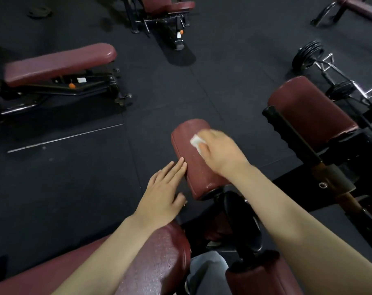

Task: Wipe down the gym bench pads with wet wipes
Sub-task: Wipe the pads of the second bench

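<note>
Black rubber gym floor (78, 188) all around, with maroon adjustable benches (57, 62) at upper left. Maroon bench pad (157, 258) at the bottom, under the left forearm. Maroon roller pad (191, 167) at centre, lying lengthwise away from the viewer. Right hand (221, 150) on top of the roller, fingers curled over a white wet wipe (195, 142), pressing it to the vinyl. Left hand (163, 188) relaxed and flat, straight fingertips touching the roller's left side, gripping nothing.
</note>
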A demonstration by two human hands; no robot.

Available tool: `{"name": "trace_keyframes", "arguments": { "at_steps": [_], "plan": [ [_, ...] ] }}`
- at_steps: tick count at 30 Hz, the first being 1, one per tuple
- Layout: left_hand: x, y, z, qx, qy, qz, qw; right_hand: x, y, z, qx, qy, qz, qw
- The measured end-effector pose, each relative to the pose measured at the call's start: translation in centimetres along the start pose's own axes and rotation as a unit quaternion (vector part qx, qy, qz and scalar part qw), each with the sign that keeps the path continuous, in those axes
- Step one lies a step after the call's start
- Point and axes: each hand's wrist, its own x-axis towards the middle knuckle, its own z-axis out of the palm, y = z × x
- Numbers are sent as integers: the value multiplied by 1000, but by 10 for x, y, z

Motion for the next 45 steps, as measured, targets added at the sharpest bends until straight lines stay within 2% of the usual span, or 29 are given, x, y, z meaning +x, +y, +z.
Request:
{"name": "trace_keyframes", "arguments": {
  "at_steps": [3, 5, 9, 12, 14, 17, 21, 23, 27, 30, 32, 34, 37, 40, 42, 45],
  "plan": [
    [-3, -5, 3, 18, -9, 3, 1000, 66, -6, 9, -13, 13, 52, 998],
    [0, -4, -2, 17, 11, 4, 1000, 73, -6, 8, -7, 19, 83, 996],
    [20, 9, -19, -11, 38, 26, 999, -1, 2, 7, 11, 18, 68, 997],
    [31, 16, -17, 33, 31, 49, 998, -89, -3, -4, 62, 47, 74, 994],
    [32, 14, -11, 35, 32, 42, 998, -114, -4, -7, 89, 39, 79, 992],
    [28, 8, -5, 7, 35, 35, 999, -65, 0, -1, 56, 51, 65, 995],
    [19, -5, 1, -2, 26, 17, 1000, 46, 0, 11, 17, 36, 100, 994],
    [15, -12, 6, 2, 14, 9, 1000, 68, -8, 15, -7, 29, 103, 994],
    [11, -17, 5, -29, 14, -2, 999, 13, -13, 16, -49, 6, 66, 997],
    [18, -13, -4, -41, 50, 9, 998, -75, -17, 3, -38, 41, 54, 997],
    [27, -4, -9, -36, 70, 33, 996, -98, -18, -3, 6, 69, 68, 995],
    [35, 5, -9, -25, 70, 67, 995, -69, -14, -2, -26, 71, 45, 996],
    [38, 8, -2, -10, 71, 73, 995, 17, -9, 5, -55, 41, 34, 997],
    [36, 3, 2, -2, 85, 63, 994, 75, -4, 9, -32, 33, 108, 993],
    [32, 0, 4, -4, 82, 55, 995, 66, -4, 9, -56, 22, 104, 993],
    [22, -9, 9, -17, 64, 40, 997, -12, -9, 7, -65, 39, 57, 995]
  ]
}}
